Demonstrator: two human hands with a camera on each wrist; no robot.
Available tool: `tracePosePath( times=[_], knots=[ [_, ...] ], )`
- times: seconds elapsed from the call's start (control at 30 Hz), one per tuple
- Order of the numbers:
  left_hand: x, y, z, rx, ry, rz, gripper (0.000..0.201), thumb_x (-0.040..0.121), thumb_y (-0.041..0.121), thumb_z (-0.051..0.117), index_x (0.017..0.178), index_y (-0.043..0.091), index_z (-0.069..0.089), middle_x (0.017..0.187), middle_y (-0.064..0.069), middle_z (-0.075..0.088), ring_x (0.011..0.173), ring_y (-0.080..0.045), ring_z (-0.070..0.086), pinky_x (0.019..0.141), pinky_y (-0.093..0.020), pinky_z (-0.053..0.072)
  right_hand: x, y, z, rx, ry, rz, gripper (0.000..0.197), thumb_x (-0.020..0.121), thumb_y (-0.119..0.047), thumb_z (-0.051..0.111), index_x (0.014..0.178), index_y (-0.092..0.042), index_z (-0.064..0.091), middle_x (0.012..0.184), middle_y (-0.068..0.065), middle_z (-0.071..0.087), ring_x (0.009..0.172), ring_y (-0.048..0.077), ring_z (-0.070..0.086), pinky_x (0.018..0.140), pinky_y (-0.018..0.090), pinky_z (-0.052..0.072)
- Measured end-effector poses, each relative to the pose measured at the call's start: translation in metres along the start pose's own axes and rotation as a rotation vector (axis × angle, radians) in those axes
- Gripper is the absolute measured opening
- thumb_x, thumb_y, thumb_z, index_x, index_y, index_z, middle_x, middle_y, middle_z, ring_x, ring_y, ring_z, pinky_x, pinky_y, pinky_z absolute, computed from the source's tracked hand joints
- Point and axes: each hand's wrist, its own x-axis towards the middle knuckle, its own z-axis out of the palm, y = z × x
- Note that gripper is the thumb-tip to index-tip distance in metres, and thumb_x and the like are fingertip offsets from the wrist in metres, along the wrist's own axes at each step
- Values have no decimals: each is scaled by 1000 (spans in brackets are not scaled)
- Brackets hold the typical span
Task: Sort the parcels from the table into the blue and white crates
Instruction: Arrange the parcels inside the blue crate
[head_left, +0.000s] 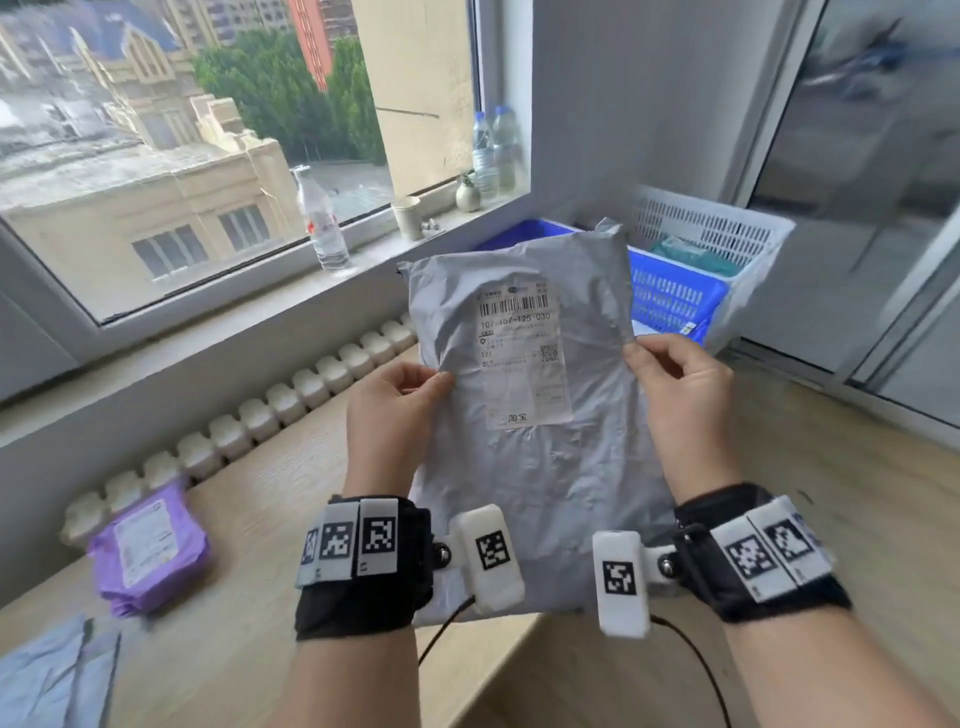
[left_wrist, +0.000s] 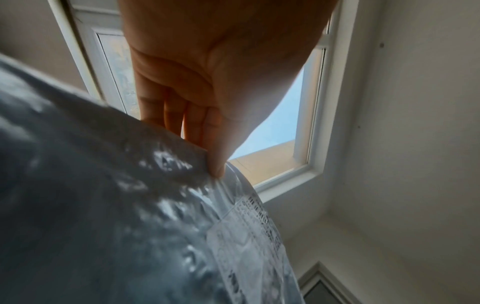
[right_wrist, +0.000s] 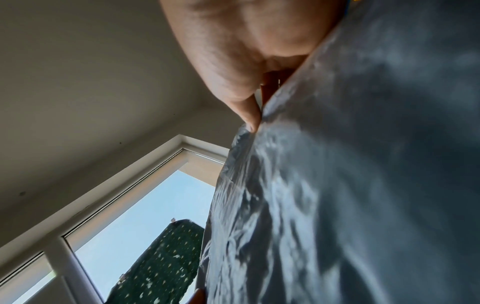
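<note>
- A pale wooden table (head_left: 249, 519) runs under a wide window, with a row of white radiator caps (head_left: 291, 400) along its far edge and a windowsill (head_left: 291, 280) above them.
- The left hand (head_left: 389, 410) pinches the left edge of a grey parcel (head_left: 524, 467), thumb on the front face; in the left wrist view the fingers (left_wrist: 197, 127) lie behind the bag's edge.
- The right hand (head_left: 680, 400) pinches the parcel's right edge in the same way, thumb and fingertips closed on the plastic.
- The grey parcel is held upright in the air between both hands, above the table's near edge, its white shipping label (head_left: 522, 353) with a barcode facing the person.
- Behind the parcel, at the table's far right corner, stands a blue crate (head_left: 670, 296); a white crate (head_left: 727, 228) stands just beside it on the right, with something teal inside.
- A purple parcel (head_left: 148, 551) lies flat near the table's left far edge, label up.
- Another grey bag (head_left: 52, 675) lies at the near left corner, blurred.
- On the windowsill stand a clear water bottle (head_left: 319, 223), a paper cup (head_left: 408, 215), a small vase (head_left: 467, 193) and two more bottles (head_left: 496, 150) in the corner.
</note>
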Motion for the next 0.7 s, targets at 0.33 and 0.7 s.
tracePosePath(
  times=[0.33,0.7],
  knots=[
    [14,29,203,73,-57,4,18,84,20,74,67,18,68,53,11,57,45,3,46,52,-20,39,128,75,-121,-105,22,42,7,89,-11,69,86,-7,73,75,-1,67,64,-5,54,67,12,43],
    [57,55,367,184,-186,46,13,84,27,74,79,15,71,66,8,63,61,-6,54,64,-27,44,236,157,-199,-140,121,145,10,89,-8,68,83,-15,72,74,-11,65,63,-8,54,63,5,42]
  ],
)
